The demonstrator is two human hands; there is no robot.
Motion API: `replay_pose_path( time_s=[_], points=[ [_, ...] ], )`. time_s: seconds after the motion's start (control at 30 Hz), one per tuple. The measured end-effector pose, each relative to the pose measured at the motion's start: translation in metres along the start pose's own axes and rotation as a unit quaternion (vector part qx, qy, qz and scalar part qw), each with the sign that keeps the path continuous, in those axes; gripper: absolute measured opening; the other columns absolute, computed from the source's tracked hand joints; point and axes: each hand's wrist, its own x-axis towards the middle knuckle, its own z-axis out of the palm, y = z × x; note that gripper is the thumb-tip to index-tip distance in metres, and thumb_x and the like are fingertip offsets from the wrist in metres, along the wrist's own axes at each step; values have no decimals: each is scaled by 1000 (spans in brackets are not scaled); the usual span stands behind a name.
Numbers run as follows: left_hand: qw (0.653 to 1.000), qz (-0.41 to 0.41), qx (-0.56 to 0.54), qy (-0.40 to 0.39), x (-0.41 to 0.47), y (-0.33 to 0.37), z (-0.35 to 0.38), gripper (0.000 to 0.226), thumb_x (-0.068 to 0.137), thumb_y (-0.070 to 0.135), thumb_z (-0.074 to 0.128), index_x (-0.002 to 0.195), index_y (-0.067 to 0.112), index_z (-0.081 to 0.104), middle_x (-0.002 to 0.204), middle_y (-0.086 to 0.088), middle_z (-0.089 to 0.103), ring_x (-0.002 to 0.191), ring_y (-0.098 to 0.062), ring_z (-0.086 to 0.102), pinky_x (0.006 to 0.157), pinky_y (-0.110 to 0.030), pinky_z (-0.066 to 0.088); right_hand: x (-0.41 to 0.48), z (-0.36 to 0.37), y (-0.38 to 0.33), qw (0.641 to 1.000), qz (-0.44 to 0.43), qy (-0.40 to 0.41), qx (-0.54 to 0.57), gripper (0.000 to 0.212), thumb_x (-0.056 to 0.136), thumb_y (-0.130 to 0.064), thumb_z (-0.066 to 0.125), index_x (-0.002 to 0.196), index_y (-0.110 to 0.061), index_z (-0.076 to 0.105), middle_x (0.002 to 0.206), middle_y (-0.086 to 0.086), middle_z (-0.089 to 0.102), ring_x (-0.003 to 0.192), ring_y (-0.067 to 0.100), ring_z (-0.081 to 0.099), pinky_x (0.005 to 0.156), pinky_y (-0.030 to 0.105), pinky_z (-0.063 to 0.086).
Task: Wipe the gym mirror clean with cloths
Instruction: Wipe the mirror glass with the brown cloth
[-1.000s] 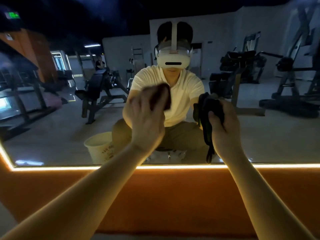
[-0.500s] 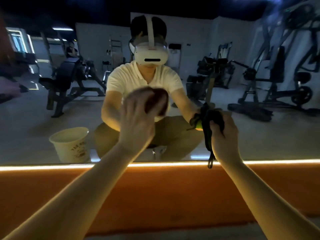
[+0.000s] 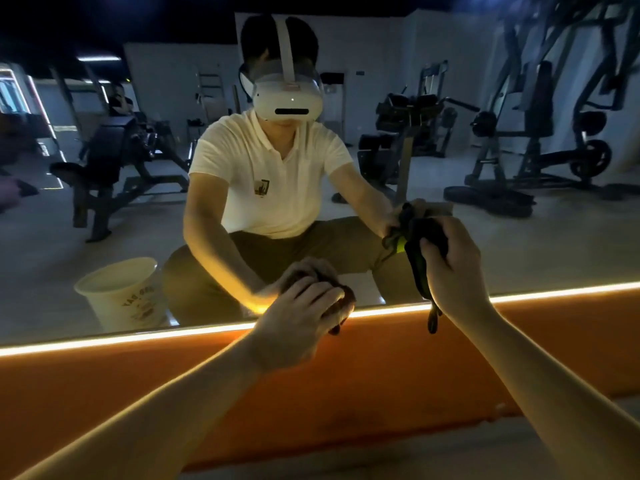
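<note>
Head view. Presses a brown cloth (image 3: 341, 302) against the mirror (image 3: 104, 223) with the left hand (image 3: 298, 327), fingers curled over it, right at the mirror's bottom edge and just above the light strip (image 3: 138, 337). Clutches a dark cloth (image 3: 417, 252) with a green patch in the right hand (image 3: 455, 268), fist closed round it, higher up and at or very near the mirror, with a tail dangling past the strip.

Could slide off the mirror onto the strip and the orange wall (image 3: 381, 368) below, dragging grime back up or leaving the lowest band streaked. Could miss smears altogether in such dim light. Could snag the dangling tail at the edge. Cannot tell whether the mirror is wet.

Meets a hard stop downward at the strip; finds open mirror to the left, to the right and above. Shows a bucket (image 3: 121, 292) only as a reflection, so somewhere behind on the left, well apart from both hands; worth minding when shifting sideways
</note>
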Motion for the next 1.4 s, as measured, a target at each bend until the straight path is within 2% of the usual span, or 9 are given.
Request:
replay_pose_path(
  time_s=[0.27,0.5,0.63,0.83,0.93,1.1,1.2,1.27,1.4],
  points=[
    [957,-226,19,181,93,-36,-16,48,96,20,61,143,19,53,139,-11,37,123,-37,41,101,-47,36,30,-7,13,996,-43,79,5,15,103,-20,47,113,-13,55,102,7,61,94,22,63,80,49,56],
    [993,45,23,-109,30,56,38,57,91,45,58,142,22,58,132,-8,59,118,-25,51,100,-43,40,31,-51,28,986,9,148,-69,20,103,-11,49,120,-1,51,122,17,52,105,10,49,87,5,36],
    [996,34,86,12,54,28,27,47,92,26,61,139,21,63,130,-11,57,116,-27,48,100,-46,39,34,-67,43,982,29,171,-79,21,99,-9,50,120,-2,48,122,16,48,103,11,49,82,10,39],
    [957,-195,104,189,154,-11,0,44,103,24,59,145,21,46,135,-14,36,118,-35,42,95,-48,38,38,-68,66,983,13,145,-113,27,101,-12,57,125,0,51,130,19,50,111,2,44,87,3,38],
    [961,-207,67,173,146,20,22,50,99,25,60,147,22,44,136,-14,35,117,-37,41,94,-49,38,35,-72,73,980,-22,123,-157,28,98,-12,63,123,-3,53,133,20,49,116,14,50,85,7,35],
    [999,-23,36,-10,83,116,67,62,71,23,81,133,19,71,129,-8,41,114,-25,45,99,-42,34,37,-91,97,955,-127,79,-256,30,95,-25,69,119,-11,56,121,22,52,108,34,54,86,40,49],
    [994,31,45,-97,75,119,76,73,70,29,87,140,21,65,132,-8,48,119,-26,47,107,-45,32,40,-105,113,925,-194,66,-319,27,100,-31,65,120,-14,57,110,22,55,98,38,53,83,44,43],
    [994,29,84,-57,93,97,65,72,77,27,82,144,22,60,137,-10,47,127,-30,44,114,-51,28,43,-108,118,920,-219,61,-318,29,99,-34,64,120,-15,57,105,21,56,92,36,52,78,44,43],
    [973,-154,104,135,172,47,34,56,92,20,64,146,19,48,140,-14,37,127,-36,39,111,-50,30,43,-108,123,931,-238,49,-272,31,98,-25,66,124,-14,55,105,20,56,92,34,52,78,42,45]
  ],
)
